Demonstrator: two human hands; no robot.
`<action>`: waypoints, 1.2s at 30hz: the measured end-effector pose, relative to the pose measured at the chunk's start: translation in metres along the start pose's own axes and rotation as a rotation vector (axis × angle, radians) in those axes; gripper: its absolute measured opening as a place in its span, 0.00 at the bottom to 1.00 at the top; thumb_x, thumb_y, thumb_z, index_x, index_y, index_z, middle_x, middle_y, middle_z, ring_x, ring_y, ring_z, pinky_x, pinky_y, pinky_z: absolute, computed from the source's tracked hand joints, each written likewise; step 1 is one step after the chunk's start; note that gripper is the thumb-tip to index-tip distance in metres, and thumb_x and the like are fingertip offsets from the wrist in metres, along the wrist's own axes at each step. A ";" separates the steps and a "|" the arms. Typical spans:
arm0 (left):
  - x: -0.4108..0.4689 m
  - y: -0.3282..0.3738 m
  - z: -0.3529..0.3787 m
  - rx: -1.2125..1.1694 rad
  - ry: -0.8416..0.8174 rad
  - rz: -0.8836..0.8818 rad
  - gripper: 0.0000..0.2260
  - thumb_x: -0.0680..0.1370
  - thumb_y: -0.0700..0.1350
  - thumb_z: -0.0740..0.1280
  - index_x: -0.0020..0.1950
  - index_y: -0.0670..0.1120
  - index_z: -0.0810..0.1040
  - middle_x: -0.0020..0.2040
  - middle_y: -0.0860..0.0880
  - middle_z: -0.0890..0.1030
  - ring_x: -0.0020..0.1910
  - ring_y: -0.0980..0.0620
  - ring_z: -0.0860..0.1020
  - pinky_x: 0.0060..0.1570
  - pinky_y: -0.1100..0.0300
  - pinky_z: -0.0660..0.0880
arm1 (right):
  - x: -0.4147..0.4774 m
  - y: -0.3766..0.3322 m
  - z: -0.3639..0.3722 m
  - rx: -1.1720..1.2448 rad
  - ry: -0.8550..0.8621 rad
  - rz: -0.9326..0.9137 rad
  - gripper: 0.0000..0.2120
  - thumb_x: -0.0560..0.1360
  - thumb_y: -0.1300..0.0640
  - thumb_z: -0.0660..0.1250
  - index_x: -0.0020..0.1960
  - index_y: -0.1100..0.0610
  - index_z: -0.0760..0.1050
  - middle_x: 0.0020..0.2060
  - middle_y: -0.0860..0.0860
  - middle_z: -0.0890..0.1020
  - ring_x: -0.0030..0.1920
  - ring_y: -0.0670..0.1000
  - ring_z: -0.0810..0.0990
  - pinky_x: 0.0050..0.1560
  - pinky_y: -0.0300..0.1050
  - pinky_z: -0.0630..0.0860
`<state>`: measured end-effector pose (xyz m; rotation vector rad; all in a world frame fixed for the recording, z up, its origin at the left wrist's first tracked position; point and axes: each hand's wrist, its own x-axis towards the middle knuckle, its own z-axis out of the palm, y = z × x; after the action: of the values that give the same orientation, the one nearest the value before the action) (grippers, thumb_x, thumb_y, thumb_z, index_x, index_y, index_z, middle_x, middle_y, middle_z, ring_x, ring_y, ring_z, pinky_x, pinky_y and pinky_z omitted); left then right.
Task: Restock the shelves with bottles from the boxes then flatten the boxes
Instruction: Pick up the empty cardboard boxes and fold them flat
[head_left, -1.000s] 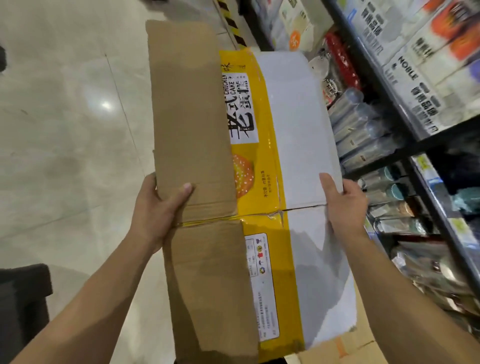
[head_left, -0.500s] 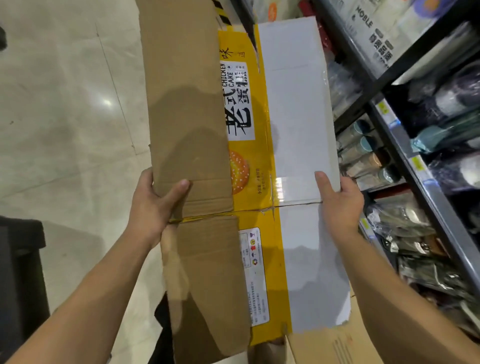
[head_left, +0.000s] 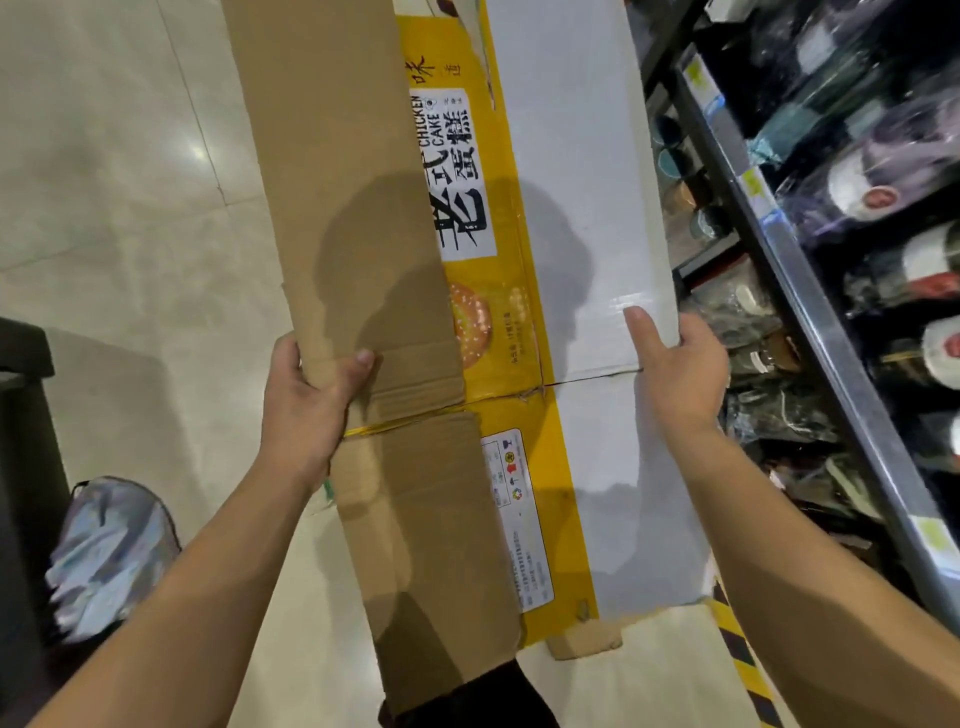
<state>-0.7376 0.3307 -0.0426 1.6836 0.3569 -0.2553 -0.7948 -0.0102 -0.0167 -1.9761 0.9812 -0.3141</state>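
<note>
Matt brown cardboard box (head_left: 374, 208) with glossy printed faces, polished tile floor (head_left: 114, 197), metal shelf (head_left: 810, 312).

Bare forearms (head_left: 208, 571) with bare left hand (head_left: 301, 400) and right hand (head_left: 680, 374), a black garment (head_left: 467, 696) low between them.

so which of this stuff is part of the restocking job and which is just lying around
Part of the job:
- flattened yellow, white and brown cardboard box, gripped at its edges by the left hand and right hand
- plastic-wrapped dark bottles on the grey metal shelf

Just lying about:
- crinkled silvery bag, lower left
- yellow-and-black striped floor tape
</note>
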 end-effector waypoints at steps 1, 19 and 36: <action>-0.008 -0.008 0.002 -0.006 -0.002 -0.011 0.21 0.70 0.59 0.79 0.57 0.60 0.75 0.53 0.57 0.86 0.52 0.56 0.85 0.50 0.55 0.81 | -0.006 0.009 -0.006 -0.007 0.007 0.001 0.13 0.77 0.43 0.74 0.39 0.47 0.76 0.32 0.40 0.80 0.32 0.33 0.77 0.32 0.27 0.69; -0.161 -0.162 0.104 -0.011 -0.107 -0.220 0.17 0.78 0.47 0.76 0.62 0.56 0.73 0.54 0.59 0.86 0.53 0.58 0.85 0.52 0.61 0.83 | -0.065 0.209 -0.127 -0.307 -0.036 0.029 0.26 0.79 0.36 0.67 0.53 0.61 0.77 0.40 0.59 0.82 0.41 0.61 0.79 0.45 0.56 0.77; -0.267 -0.301 0.267 -0.128 0.057 -0.502 0.17 0.79 0.46 0.75 0.63 0.53 0.72 0.56 0.53 0.83 0.47 0.60 0.85 0.41 0.63 0.82 | -0.005 0.394 -0.204 -0.431 -0.267 -0.024 0.20 0.83 0.38 0.62 0.47 0.56 0.71 0.27 0.51 0.73 0.35 0.61 0.75 0.41 0.55 0.72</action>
<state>-1.0880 0.0793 -0.2592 1.4572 0.8219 -0.5426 -1.1136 -0.2472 -0.2134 -2.3420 0.9037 0.1631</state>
